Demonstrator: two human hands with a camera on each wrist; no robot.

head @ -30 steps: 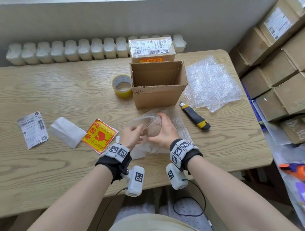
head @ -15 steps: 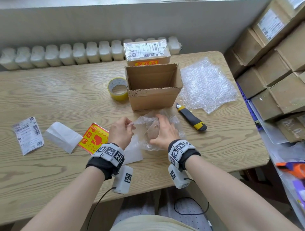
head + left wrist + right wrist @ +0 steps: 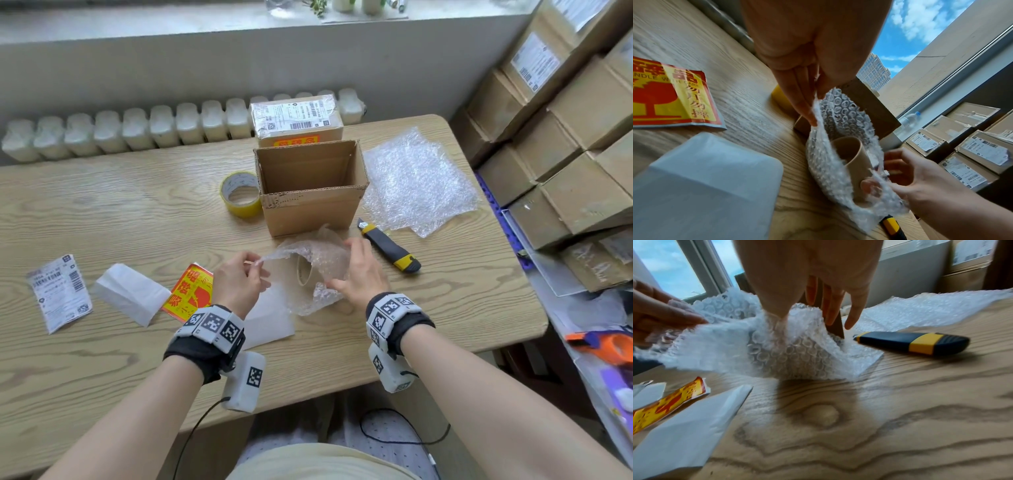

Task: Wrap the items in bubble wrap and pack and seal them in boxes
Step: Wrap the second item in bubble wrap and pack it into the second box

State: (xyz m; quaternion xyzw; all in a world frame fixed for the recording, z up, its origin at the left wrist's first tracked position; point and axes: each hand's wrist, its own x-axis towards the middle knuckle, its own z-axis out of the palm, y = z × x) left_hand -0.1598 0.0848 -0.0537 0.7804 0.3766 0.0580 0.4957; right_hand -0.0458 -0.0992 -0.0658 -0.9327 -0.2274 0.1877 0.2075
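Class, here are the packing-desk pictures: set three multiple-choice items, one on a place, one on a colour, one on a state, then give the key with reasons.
1. Where is the tape roll?
A. left of the open box
B. inside it
C. on the floor

2. What colours is the utility knife?
A. red and white
B. dark with yellow bands
C. all green

3. How is the brown cup?
A. boxed
B. bare
C. partly wrapped, mouth showing

Key: 1 A, it lies on the table beside the box's left wall. 2 B, the handle shows both. 3 C, bubble wrap held by the left hand and right hand leaves the mouth uncovered.
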